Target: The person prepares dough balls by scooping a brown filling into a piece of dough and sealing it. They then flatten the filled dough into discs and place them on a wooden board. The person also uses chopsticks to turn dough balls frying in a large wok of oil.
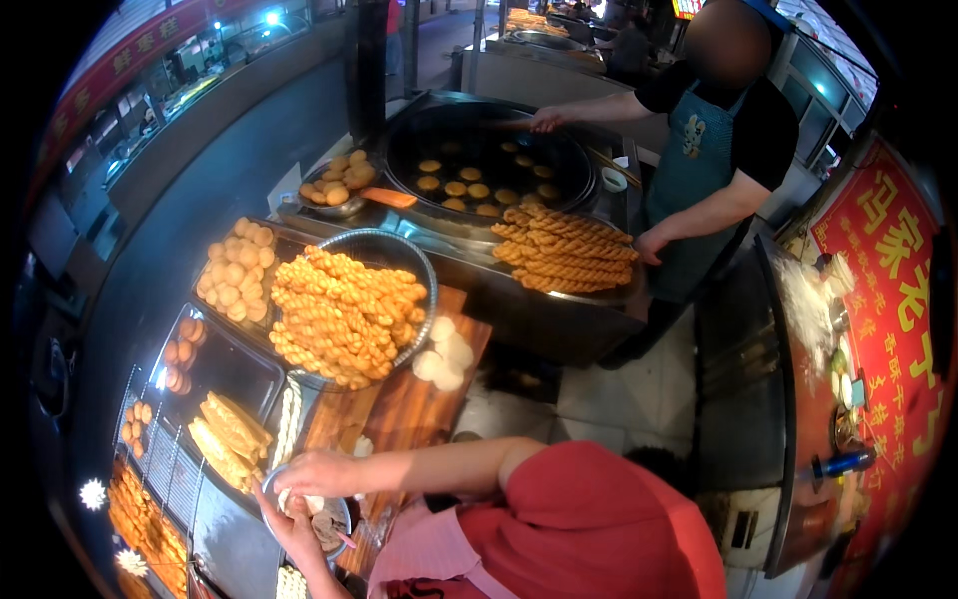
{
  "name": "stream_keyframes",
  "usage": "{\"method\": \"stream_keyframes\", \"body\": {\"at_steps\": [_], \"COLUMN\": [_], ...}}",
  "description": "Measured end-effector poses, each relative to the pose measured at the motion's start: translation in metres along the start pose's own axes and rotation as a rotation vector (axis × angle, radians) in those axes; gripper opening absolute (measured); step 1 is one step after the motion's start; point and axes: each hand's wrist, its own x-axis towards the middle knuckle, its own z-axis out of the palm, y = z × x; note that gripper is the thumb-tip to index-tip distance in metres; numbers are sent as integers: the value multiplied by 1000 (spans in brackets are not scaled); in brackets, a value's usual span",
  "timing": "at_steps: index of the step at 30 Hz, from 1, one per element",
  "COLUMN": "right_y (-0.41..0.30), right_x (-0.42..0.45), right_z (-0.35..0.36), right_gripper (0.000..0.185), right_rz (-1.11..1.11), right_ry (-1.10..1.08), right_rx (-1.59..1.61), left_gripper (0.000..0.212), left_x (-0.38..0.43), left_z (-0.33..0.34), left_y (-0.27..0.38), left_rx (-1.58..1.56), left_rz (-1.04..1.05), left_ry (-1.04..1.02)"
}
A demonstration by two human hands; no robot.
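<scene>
Both hands meet over a bowl (349,517) at the left edge of the wooden board. Between them is a small piece of white dough (313,506). My left hand (294,530) holds it from below, with the thumb side raised. From above, my right hand (320,473) pinches the same dough, its fingertips partly hidden. Brown filling (328,530) lies in the bowl, and a pink spoon handle (346,539) sticks out of it. Raw twisted dough strands (289,419) lie just beyond my right hand. Fried dough sticks (228,438) rest beside them.
A wooden board (389,408) carries several dough balls (444,356). Fried twists fill a round basket (432,292). Fried balls (238,268) sit on a tray. A co-worker (703,142) stands at a large frying pan (591,196), near stacked fried twists (565,251).
</scene>
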Motion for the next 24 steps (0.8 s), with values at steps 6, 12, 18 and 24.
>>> {"method": "stream_keyframes", "body": {"at_steps": [6, 12, 18, 24], "right_y": [-18, 1, 1, -10], "right_x": [4, 1, 3, 0], "right_z": [-19, -22, -25, -28], "right_gripper": [27, 29, 31, 27], "right_rz": [-34, 77, -43, -45], "right_ry": [-95, -16, -16, 34], "right_rx": [-126, -123, -201, -171], "left_gripper": [69, 70, 68, 67], "left_x": [1, 10, 11, 12], "left_z": [-4, 14, 25, 12], "left_y": [5, 19, 41, 17], "left_rx": [-55, 77, -122, -28], "left_rz": [-148, -15, -90, -84], "left_ry": [-75, -67, -144, -152]}}
